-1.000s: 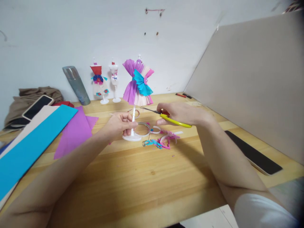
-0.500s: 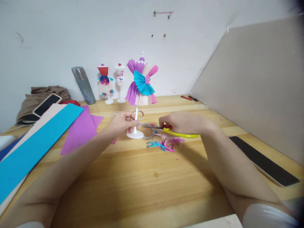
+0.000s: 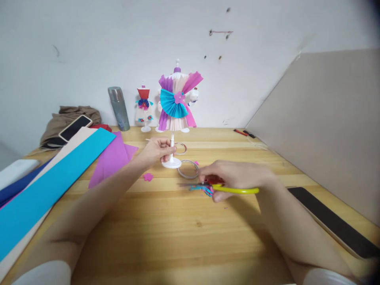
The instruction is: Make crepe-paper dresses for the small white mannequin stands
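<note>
My left hand (image 3: 158, 151) pinches the white post of a small dress stand (image 3: 172, 162) just above its round base. The stand carries a pleated paper dress (image 3: 173, 109) in purple, cream, pink and blue, with a pink flower at its middle. Scissors (image 3: 234, 190) with yellow and red handles are held in my right hand (image 3: 228, 178), their blades pointing left and blurred. Under the blades lie blue and pink paper scraps (image 3: 206, 190). A roll of tape (image 3: 188, 169) rests between the stand and my right hand.
Behind stand a red-topped doll dress (image 3: 143, 103), another partly hidden figure and a metallic bottle (image 3: 119, 109). Blue paper (image 3: 56, 186) and purple paper (image 3: 109, 160) lie at left, near a phone (image 3: 75, 127). A long black-topped object (image 3: 329, 217) is at right, markers (image 3: 240, 132) at the back.
My right hand and the scissors have moved down, away from the stand's post. The dress on the stand has turned a little. The whole view has shifted.
</note>
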The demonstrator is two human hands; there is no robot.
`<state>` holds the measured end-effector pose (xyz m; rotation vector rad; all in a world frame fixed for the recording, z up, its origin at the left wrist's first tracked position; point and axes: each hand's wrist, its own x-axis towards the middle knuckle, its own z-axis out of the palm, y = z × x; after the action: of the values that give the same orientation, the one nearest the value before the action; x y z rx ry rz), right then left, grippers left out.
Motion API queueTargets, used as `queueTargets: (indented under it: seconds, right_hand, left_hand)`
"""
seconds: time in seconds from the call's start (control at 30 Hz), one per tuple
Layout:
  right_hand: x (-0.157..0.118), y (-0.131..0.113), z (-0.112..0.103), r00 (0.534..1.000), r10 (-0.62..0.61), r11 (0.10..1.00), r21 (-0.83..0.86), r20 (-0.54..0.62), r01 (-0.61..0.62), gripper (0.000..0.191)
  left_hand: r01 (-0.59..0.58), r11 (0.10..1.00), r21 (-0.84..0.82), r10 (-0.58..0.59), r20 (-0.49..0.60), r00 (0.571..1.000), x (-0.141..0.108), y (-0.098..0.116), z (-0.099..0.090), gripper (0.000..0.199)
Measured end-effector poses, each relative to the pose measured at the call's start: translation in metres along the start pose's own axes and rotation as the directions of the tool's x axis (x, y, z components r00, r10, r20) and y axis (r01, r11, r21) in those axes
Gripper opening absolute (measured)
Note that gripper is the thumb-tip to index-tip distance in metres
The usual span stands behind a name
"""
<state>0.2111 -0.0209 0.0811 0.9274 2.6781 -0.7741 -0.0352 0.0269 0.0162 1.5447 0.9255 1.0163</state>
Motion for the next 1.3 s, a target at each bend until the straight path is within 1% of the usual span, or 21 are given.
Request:
queueTargets:
  seconds: [0.03,0.1,0.17,0.23,0.33,0.4,0.53,0.73,0.87,1.03,1.17,1.3]
  right_hand:
    - [0.007,0.001,0.004,0.997,0.001,1.0,0.022,0.081,-0.002,0.039]
    - [0.021,0.003,0.015,0.991,0.086,0.995,-0.066,0.098,-0.08,0.039]
    - [0.033,0.003,0.026,0.984,0.163,0.975,-0.164,0.077,-0.149,0.037]
    - [0.04,0.002,0.037,0.982,0.188,0.957,-0.23,0.019,-0.179,0.035]
    - [0.045,-0.005,0.049,0.981,0.186,0.934,-0.3,-0.052,-0.193,0.034]
    - [0.047,-0.011,0.056,0.985,0.155,0.93,-0.325,-0.08,-0.172,0.035]
    - [0.052,-0.018,0.065,0.994,0.078,0.929,-0.355,-0.076,-0.1,0.034]
    - [0.054,-0.024,0.073,0.992,0.087,0.926,-0.361,-0.088,-0.113,0.036]
    - [0.052,-0.028,0.074,0.993,0.077,0.93,-0.352,-0.088,-0.104,0.034]
    - [0.051,-0.032,0.074,0.992,0.098,0.928,-0.354,-0.079,-0.12,0.037]
    - [0.051,-0.034,0.075,0.991,0.113,0.927,-0.35,-0.073,-0.132,0.041]
    - [0.049,-0.033,0.077,0.99,0.104,0.927,-0.353,-0.092,-0.13,0.037]
  left_hand:
    - [0.0,1.0,0.002,0.0,-0.01,1.0,0.001,-0.002,-0.003,0.024]
    - [0.012,1.0,0.01,-0.012,-0.042,0.999,0.004,-0.007,-0.007,0.026]
    - [0.033,0.999,0.026,-0.031,-0.074,0.997,0.007,-0.014,-0.012,0.027]
    - [0.049,0.998,0.039,-0.045,-0.098,0.994,0.011,-0.021,-0.016,0.025]
    - [0.062,0.996,0.059,-0.054,-0.128,0.99,0.016,-0.031,-0.022,0.021]
    - [0.079,0.994,0.081,-0.067,-0.149,0.987,0.02,-0.037,-0.026,0.02]
    - [0.13,0.987,0.097,-0.111,-0.181,0.977,0.025,-0.048,-0.029,0.018]
    - [0.161,0.982,0.101,-0.139,-0.195,0.971,0.028,-0.062,-0.029,0.017]
    - [0.162,0.98,0.111,-0.135,-0.218,0.967,0.028,-0.072,-0.03,0.018]
    - [0.171,0.979,0.108,-0.138,-0.256,0.957,0.03,-0.084,-0.032,0.018]
    - [0.182,0.979,0.094,-0.151,-0.272,0.95,0.029,-0.087,-0.031,0.016]
    - [0.191,0.977,0.091,-0.16,-0.27,0.949,0.027,-0.086,-0.028,0.015]
